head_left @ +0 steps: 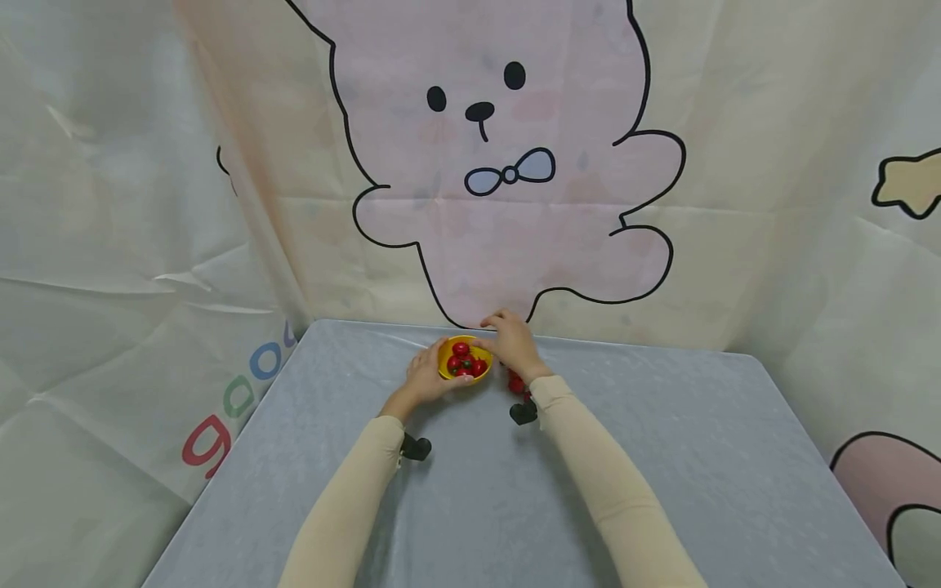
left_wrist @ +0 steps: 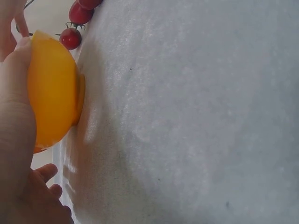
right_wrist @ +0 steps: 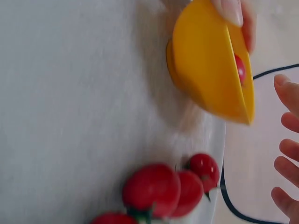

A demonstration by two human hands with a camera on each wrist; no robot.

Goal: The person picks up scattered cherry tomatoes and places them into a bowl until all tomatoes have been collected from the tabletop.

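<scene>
A small yellow bowl [head_left: 444, 369] with several cherry tomatoes [head_left: 461, 349] in it is at the far middle of the table. My left hand [head_left: 426, 377] holds the bowl from its left side, thumb along the near rim; the left wrist view shows the yellow outer wall [left_wrist: 53, 88]. Over the bowl's right rim hovers my right hand [head_left: 515, 343], its fingers [right_wrist: 288, 149] spread and apart from the bowl in the right wrist view. Nothing shows between them. More cherry tomatoes [right_wrist: 152, 190] lie right of the bowl, partly hidden by the right wrist in the head view.
A grey cloth covers the table [head_left: 470, 506]. Behind its far edge hangs a printed curtain [head_left: 735, 269] with a pink bear. Dark wrist-worn devices [head_left: 417, 447] sit under both wrists.
</scene>
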